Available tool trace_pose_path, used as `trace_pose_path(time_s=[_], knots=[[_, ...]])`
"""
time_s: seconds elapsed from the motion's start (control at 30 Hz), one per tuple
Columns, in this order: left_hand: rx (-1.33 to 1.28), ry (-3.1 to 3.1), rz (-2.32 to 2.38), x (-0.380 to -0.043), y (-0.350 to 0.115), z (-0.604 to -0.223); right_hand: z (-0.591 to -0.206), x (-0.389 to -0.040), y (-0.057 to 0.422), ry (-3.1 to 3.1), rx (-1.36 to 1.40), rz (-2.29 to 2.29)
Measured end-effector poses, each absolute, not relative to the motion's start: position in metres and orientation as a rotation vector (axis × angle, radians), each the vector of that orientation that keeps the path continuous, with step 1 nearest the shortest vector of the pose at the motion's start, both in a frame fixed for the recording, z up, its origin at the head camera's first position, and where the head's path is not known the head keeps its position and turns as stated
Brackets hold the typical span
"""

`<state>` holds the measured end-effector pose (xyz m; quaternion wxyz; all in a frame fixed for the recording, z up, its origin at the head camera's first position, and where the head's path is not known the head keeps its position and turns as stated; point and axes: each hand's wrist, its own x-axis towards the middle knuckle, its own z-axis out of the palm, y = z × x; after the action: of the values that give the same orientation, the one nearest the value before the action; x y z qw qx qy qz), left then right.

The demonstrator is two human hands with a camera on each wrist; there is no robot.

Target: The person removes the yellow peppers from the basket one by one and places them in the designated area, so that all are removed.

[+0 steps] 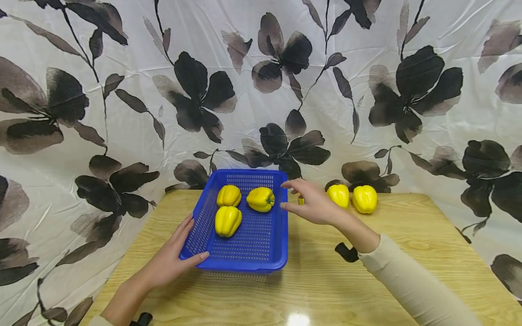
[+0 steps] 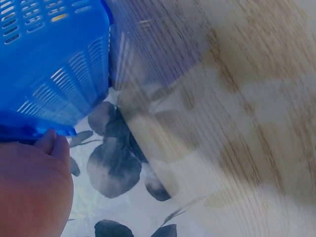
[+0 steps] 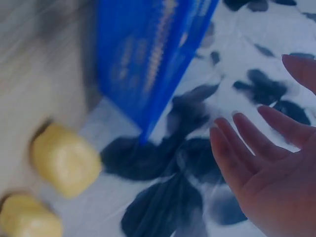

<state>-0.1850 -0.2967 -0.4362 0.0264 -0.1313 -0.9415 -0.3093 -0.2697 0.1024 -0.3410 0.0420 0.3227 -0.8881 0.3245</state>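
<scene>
A blue plastic basket [image 1: 244, 265] stands on the wooden table, three yellow bell peppers [image 1: 228, 222] lying in its far and left part. My left hand [image 1: 169, 262] holds the basket's near left corner, thumb over the rim and fingers along the outer side. In the left wrist view, that hand's fingers [image 2: 54, 145] are at the blue rim. My right hand [image 1: 311, 203] is beside the basket's right rim, its fingers spread and nothing between them. The right wrist view shows the right palm [image 3: 276, 173] facing the basket's side.
Two yellow bell peppers [image 1: 364, 199] sit near the table's back edge, right of the basket. Another bit of yellow [image 1: 301, 199] shows behind my right hand. A floral cloth [image 1: 261, 90] hangs behind the table [image 1: 318, 280]. A black wrist-camera piece [image 1: 346, 252] juts from the right wrist.
</scene>
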Motion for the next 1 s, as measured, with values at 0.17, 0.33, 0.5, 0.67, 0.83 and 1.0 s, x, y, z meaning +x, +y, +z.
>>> trace_pose_path(time_s=[0.17,0.33,0.5,0.67,0.83,1.0], knots=[[-0.411,-2.908,-0.95,-0.186,-0.296,-0.437,-0.329,-0.27,0.068,-2.722,1.101,1.033],[-0.412,-2.907,-0.954,-0.187,-0.296,-0.438,-0.322,-0.279,0.034,-2.773,1.187,1.049],[-0.393,-2.92,-0.944,-0.188,-0.299,-0.44,-0.325,-0.297,-0.002,-2.866,1.182,1.196],[-0.399,-2.937,-0.948,-0.19,-0.298,-0.438,-0.336,-0.315,-0.026,-2.94,1.026,1.448],[-0.392,-2.939,-0.948,-0.19,-0.299,-0.438,-0.351,-0.326,-0.039,-3.04,0.793,1.725],[-0.391,-2.947,-0.947,-0.189,-0.298,-0.438,-0.372,-0.335,-0.042,-3.195,0.536,1.855]])
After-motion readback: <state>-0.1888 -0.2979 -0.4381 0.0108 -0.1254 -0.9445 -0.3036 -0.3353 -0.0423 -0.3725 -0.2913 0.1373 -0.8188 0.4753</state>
